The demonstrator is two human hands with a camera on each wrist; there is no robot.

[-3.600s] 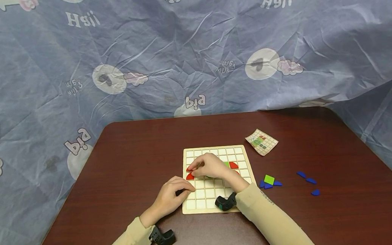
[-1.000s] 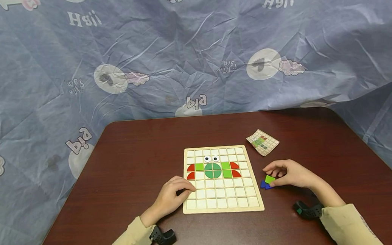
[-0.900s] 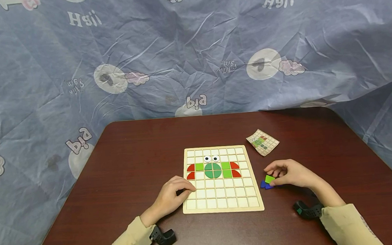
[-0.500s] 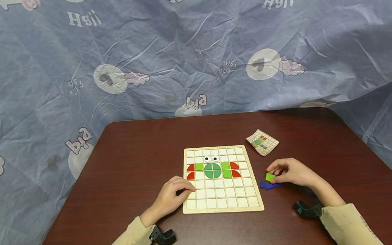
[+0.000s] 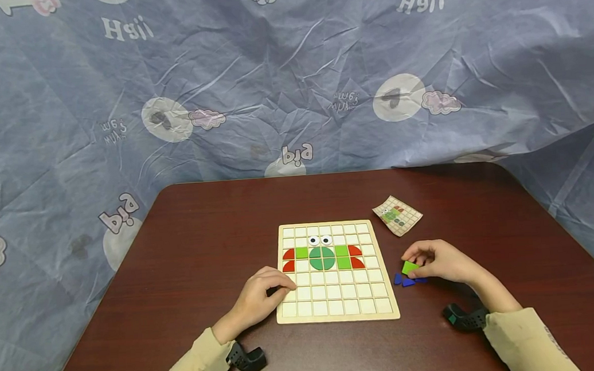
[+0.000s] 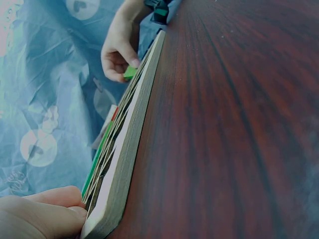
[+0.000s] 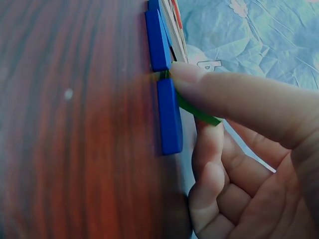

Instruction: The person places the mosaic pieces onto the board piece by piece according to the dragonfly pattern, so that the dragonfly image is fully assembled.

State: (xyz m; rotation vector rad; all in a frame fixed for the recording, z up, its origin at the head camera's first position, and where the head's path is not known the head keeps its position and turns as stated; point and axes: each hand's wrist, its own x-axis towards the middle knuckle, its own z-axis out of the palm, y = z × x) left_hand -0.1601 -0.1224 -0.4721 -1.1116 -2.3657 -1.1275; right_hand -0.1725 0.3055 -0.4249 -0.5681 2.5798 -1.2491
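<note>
My right hand (image 5: 443, 260) pinches a light green square piece (image 5: 410, 267) between thumb and fingers, just above several blue pieces (image 5: 408, 282) right of the board. The right wrist view shows the green piece (image 7: 199, 112) edge-on behind the thumb, beside two larger-looking blue pieces (image 7: 170, 117). My left hand (image 5: 261, 291) grips the left edge of the cream grid board (image 5: 337, 319), thumb and fingers at its rim. On the board lie two eye pieces (image 5: 320, 240), a dark green circle of quarter pieces (image 5: 322, 258), light green squares (image 5: 343, 257) and red quarter pieces (image 5: 288, 261).
A patterned card (image 5: 397, 216) lies behind and right of the board on the dark red-brown table (image 5: 217, 231). A blue-grey printed cloth (image 5: 289, 77) hangs behind the table's far edge. Each wrist wears a black device.
My right hand has moved from the board to the pieces at the right and has taken hold of the light green square, lifting it slightly off the blue pieces. My left hand stays put.
</note>
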